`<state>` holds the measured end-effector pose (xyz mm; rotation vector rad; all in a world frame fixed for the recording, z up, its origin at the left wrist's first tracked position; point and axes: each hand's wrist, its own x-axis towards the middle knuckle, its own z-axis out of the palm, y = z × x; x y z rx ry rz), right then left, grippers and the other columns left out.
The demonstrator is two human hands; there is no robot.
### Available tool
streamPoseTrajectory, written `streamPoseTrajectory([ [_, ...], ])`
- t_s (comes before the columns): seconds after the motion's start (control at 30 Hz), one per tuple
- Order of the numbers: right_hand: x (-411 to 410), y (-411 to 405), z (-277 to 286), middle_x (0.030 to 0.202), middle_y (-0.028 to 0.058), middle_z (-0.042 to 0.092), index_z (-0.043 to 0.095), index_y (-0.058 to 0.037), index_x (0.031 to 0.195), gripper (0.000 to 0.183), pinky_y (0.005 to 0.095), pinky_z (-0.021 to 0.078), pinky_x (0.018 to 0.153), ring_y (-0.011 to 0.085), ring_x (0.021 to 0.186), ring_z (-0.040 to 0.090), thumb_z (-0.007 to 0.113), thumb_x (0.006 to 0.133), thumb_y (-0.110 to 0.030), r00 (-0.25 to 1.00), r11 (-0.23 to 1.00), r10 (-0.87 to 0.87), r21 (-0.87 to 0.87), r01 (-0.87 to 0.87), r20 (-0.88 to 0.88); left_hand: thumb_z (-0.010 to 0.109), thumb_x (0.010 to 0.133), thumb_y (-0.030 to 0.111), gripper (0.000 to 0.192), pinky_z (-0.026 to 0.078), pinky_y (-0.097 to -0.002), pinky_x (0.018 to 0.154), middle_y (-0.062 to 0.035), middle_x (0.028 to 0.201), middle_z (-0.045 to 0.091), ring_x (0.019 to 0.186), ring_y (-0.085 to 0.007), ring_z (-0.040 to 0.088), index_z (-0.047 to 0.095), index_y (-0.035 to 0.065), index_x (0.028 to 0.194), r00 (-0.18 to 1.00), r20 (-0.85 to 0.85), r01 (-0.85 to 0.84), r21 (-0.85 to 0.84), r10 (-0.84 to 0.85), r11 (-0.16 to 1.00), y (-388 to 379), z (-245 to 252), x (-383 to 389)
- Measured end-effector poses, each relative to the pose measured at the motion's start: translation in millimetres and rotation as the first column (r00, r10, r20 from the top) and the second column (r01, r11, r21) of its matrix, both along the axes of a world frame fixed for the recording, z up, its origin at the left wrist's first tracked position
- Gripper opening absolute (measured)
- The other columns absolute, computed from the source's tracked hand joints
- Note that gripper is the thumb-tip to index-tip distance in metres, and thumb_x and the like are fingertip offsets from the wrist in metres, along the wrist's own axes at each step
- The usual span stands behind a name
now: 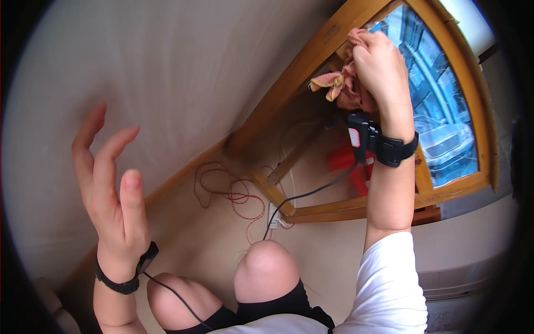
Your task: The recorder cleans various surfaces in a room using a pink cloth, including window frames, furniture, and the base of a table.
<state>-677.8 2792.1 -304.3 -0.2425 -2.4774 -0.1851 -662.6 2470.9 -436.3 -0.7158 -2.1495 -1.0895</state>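
My right hand (381, 69), at the upper right, is closed around a bunched pink cloth (352, 89) with yellow-edged corners hanging from it. The cloth is against or just above the wooden frame of a piece of furniture (308, 62), beside a panel with a blue picture (446, 121) that shows a car. Whether the cloth touches the wood cannot be told. My left hand (112, 188) is raised at the left with its fingers apart and nothing in it, near the pale wall. Both wrists bear black straps with small devices and dark cables.
A thin red cord (246, 195) lies in loops on the beige floor (329, 250) by the wall. A white power strip (273, 216) rests near the furniture's wooden foot. Something red (348, 160) stands beneath the furniture. My bare knees are at the bottom, and a dark cable runs over one.
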Motion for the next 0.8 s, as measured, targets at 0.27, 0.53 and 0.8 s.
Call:
streamPoseTrajectory([
  [0.27, 44.5, 36.9, 5.7, 0.09, 0.0098, 0.061, 0.061, 0.0006, 0.1, 0.032, 0.0315, 0.0487, 0.07, 0.0238, 0.079, 0.061, 0.041, 0.074, -0.003, 0.94, 0.872, 0.256, -0.366, -0.326, -0.226, 0.037, 0.095, 0.033, 0.041, 0.031, -0.0324, 0.097, -0.0119, 0.111, 0.055, 0.109, -0.0211, 0.046, 0.058, -0.001, 0.103, 0.985, 0.146, 0.027, 0.381, -0.089, 0.924, 25.0, 30.3, -8.5],
  [0.53, -4.7, -14.6, -15.9, 0.088, 0.0144, 0.056, 0.058, -0.0007, 0.092, 0.023, 0.0347, 0.0533, 0.059, 0.0279, 0.072, 0.064, 0.057, 0.078, -0.019, 0.977, 0.798, -0.2, 0.59, 0.123, 0.066, 0.043, 0.094, 0.034, 0.041, 0.036, -0.0278, 0.087, -0.0084, 0.101, 0.057, 0.096, -0.0168, 0.049, 0.058, -0.0036, 0.099, 0.932, 0.281, 0.028, 0.572, -0.228, 0.82, 52.7, -7.9, -9.4],
  [0.8, 63.4, 7.8, -6.8, 0.088, 0.0143, 0.055, 0.056, -0.0052, 0.096, 0.02, 0.0437, 0.0508, 0.061, 0.0339, 0.071, 0.062, 0.049, 0.078, -0.01, 0.952, 0.846, -0.293, 0.486, 0.217, 0.085, 0.041, 0.094, 0.038, 0.045, 0.038, -0.0289, 0.086, -0.0093, 0.096, 0.06, 0.091, -0.0167, 0.051, 0.06, -0.0028, 0.098, 0.913, 0.339, -0.02, 0.596, -0.229, 0.803, 56.2, -10.6, -21.4],
])
